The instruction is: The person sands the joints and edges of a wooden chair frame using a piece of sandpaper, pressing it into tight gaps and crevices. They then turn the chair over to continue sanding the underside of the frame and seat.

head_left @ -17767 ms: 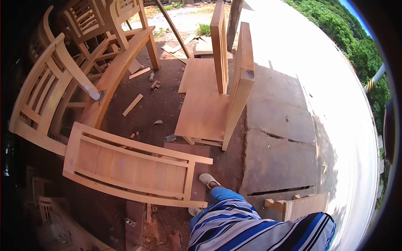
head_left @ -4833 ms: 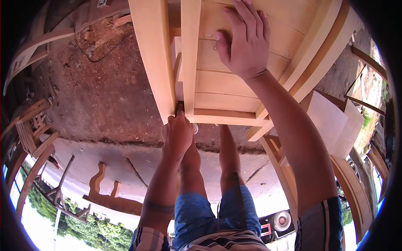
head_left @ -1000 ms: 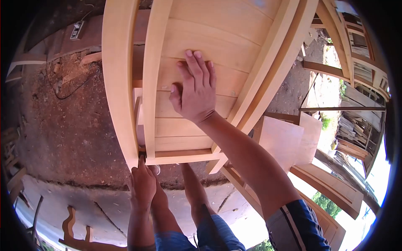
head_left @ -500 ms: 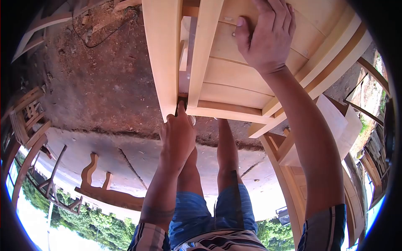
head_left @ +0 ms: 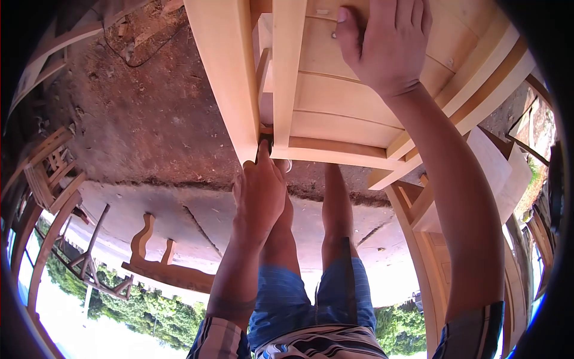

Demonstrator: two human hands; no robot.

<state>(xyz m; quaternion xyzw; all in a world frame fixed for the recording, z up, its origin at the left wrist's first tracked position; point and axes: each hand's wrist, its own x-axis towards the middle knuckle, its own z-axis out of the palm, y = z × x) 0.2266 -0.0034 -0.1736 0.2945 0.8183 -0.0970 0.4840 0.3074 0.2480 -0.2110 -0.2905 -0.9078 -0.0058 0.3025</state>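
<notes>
My left hand [head_left: 261,188] is closed around a small dark tool [head_left: 265,143], mostly hidden by the fingers. The index finger lies along it, and its end is in the narrow gap between a wide pale wooden post [head_left: 224,66] and a thinner rail [head_left: 289,72], near their lower ends. Flat on a pale wooden panel [head_left: 347,96] rests my right hand [head_left: 391,51], fingers extended and thumb out to the side, holding nothing. A crosspiece [head_left: 341,152] runs along the panel's near edge.
Brown dirt ground [head_left: 149,113] meets a concrete strip [head_left: 197,209]. A curved wooden piece [head_left: 167,272] lies at lower left, with wooden frames [head_left: 51,167] at far left. More pale furniture [head_left: 421,239] stands at right, beside a light board [head_left: 487,161].
The furniture's post and gap sit at a slightly different angle in view. My left hand appears a little farther right, still holding the tool; my right hand remains on the panel.
</notes>
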